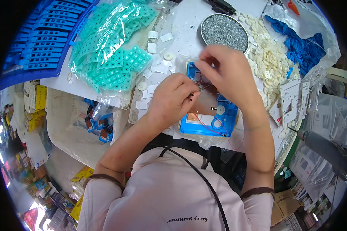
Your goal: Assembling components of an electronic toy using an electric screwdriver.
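Note:
A blue plastic casing (206, 129) lies on the table in front of me, with a brown board (205, 101) and a small white round piece (220, 110) inside it. Thin red wires (202, 124) loop over its near part and past its edge. My left hand (169, 101) is closed over the casing's left side, pinching thin dark wires (204, 84); a small black end (191, 94) shows at its fingertips. Over the casing's far end, my right hand (229, 73) has its fingers curled, thumb near forefinger. Whatever lies between them is too small to tell.
A round tin (224, 32) full of small screws stands behind my right hand. Cream round pieces (264, 54) and blue parts (306, 48) are heaped to its right. Bagged turquoise keypads (112, 50) lie left, above a bin (67, 119). A grey electric screwdriver (324, 148) is at right.

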Action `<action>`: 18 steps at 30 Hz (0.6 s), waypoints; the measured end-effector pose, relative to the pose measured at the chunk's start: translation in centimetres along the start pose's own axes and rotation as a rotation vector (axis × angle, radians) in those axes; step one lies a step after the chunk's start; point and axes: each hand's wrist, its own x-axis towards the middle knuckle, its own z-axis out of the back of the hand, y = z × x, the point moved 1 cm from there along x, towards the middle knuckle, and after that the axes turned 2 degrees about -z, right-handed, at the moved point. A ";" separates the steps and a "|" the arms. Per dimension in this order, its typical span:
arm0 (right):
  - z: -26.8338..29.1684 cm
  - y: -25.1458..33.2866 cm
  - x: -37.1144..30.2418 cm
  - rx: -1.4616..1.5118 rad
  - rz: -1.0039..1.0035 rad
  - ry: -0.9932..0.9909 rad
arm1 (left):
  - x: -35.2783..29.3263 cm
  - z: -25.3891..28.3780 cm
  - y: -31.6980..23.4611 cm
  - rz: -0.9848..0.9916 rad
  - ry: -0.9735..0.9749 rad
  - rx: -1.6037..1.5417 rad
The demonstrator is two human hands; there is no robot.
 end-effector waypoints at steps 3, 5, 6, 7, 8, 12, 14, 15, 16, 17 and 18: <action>1.0 -1.1 -3.5 -0.094 -0.124 -0.157 | 0.4 0.1 -0.1 0.062 0.034 -0.013; 0.4 -1.7 -5.4 -0.265 -0.174 -0.180 | 1.2 0.0 -0.4 0.121 0.108 0.027; 0.3 -1.8 -6.0 -0.344 -0.194 -0.190 | 1.8 0.2 -0.6 0.159 0.156 0.083; 0.1 -1.7 -6.3 -0.365 -0.198 -0.201 | 2.3 0.4 -0.9 0.197 0.203 0.139; 0.1 -1.5 -6.5 -0.355 -0.202 -0.202 | 3.1 0.5 -1.2 0.161 0.219 0.197; 1.0 -0.4 -6.4 -0.167 -0.214 -0.244 | 5.2 -0.2 -1.8 -0.026 0.176 0.298; 1.0 -0.6 -6.4 0.003 -0.257 -0.261 | 5.7 -0.9 -1.6 -0.070 0.165 0.282; 0.7 -1.1 -6.6 0.089 -0.297 -0.259 | 5.8 -1.4 -1.4 -0.054 0.189 0.273; 0.6 -1.5 -6.6 0.176 -0.336 -0.255 | 5.7 -1.7 -1.2 -0.038 0.213 0.266; 0.6 -1.6 -6.6 0.217 -0.356 -0.260 | 5.6 -1.8 -1.2 -0.040 0.217 0.267; 0.7 -1.7 -6.7 0.256 -0.379 -0.266 | 5.5 -2.0 -1.1 -0.044 0.223 0.263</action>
